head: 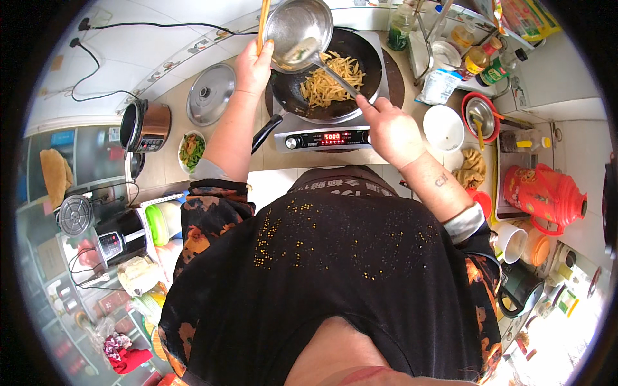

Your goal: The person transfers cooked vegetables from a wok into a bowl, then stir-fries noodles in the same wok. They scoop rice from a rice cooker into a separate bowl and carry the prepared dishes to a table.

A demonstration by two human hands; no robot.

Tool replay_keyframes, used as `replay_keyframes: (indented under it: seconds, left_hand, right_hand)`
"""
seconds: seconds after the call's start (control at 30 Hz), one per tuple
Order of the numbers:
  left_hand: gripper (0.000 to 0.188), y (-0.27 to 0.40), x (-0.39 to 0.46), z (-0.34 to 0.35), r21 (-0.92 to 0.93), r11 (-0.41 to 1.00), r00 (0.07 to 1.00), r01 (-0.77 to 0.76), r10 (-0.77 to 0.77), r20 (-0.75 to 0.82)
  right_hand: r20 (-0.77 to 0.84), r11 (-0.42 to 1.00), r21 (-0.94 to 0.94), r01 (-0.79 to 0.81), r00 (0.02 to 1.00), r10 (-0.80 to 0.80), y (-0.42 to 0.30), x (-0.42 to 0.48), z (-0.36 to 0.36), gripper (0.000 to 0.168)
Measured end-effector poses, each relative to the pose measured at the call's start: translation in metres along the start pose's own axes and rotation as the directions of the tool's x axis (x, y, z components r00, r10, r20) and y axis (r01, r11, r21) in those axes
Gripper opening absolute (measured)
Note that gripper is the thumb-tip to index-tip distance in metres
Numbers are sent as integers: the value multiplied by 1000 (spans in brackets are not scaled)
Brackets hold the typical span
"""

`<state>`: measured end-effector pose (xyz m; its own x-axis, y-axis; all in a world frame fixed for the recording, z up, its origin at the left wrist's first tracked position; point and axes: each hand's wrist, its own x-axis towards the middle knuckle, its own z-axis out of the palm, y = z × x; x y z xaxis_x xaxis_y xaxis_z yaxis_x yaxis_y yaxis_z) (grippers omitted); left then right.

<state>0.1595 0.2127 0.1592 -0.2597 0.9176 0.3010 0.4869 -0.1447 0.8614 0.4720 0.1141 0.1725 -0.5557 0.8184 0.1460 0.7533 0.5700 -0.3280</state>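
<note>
My left hand (256,67) holds wooden chopsticks (263,21) upright and grips the rim of a stainless steel bowl (306,19). The bowl is tipped over the far left part of a dark wok (292,96). In my right hand (396,132) is the handle of a metal ladle or spatula (335,75); its head lies against the bowl's inside, with whitish and green bits on it. Pale cut strips of food (333,82) are heaped in the wok. An induction cooker (323,140) with a lit red display carries the wok, whose black handle (266,134) points towards my left forearm.
Left of the cooker are a steel lid (211,94), a plate of green vegetables (192,152) and an electric cooker (145,125). To the right stand a white bowl (443,128), a red basin (496,123) holding a steel bowl, and a bottle rack (425,62). A red thermos (545,198) lies farther right.
</note>
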Motion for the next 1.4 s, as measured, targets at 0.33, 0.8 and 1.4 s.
replay_keyframes:
  seconds: [0.33, 0.8, 1.4]
  left_hand:
    - [29, 12, -7, -1, 232, 961, 989, -150, 144, 41]
    - [29, 9, -6, -4, 97, 993, 993, -67, 76, -95]
    - [22, 41, -35, -1, 465, 748, 856, -473, 515, 42]
  right_hand:
    - [-90, 981, 196, 4, 996, 14, 13, -3, 0, 48]
    - [-29, 983, -179, 26, 999, -32, 11, -29, -6, 54]
    - [-29, 997, 8, -79, 996, 79, -1, -26, 6, 51]
